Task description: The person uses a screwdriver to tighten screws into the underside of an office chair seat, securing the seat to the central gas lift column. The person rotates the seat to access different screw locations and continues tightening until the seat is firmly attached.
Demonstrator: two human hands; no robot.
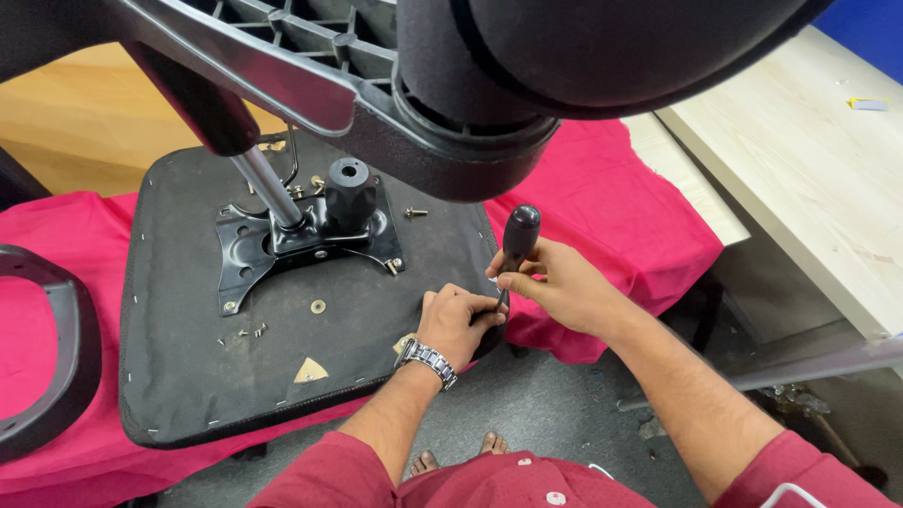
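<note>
My right hand [557, 282] is wrapped around the black handle of a screwdriver [516, 243], holding it nearly upright at the near right corner of the upturned chair seat [179, 320]. My left hand [456, 323], with a metal watch [428, 361] on the wrist, is curled closed on that same corner, fingers pinched around the tool's lower shaft; its tip is hidden. Toward the seat's middle sits the black metal mounting plate [282, 249] with its knob [349, 193]. Loose screws [252, 331] and a washer [318, 306] lie on the seat nearer me than the plate. The seat rests on a pink cloth [621, 198].
</note>
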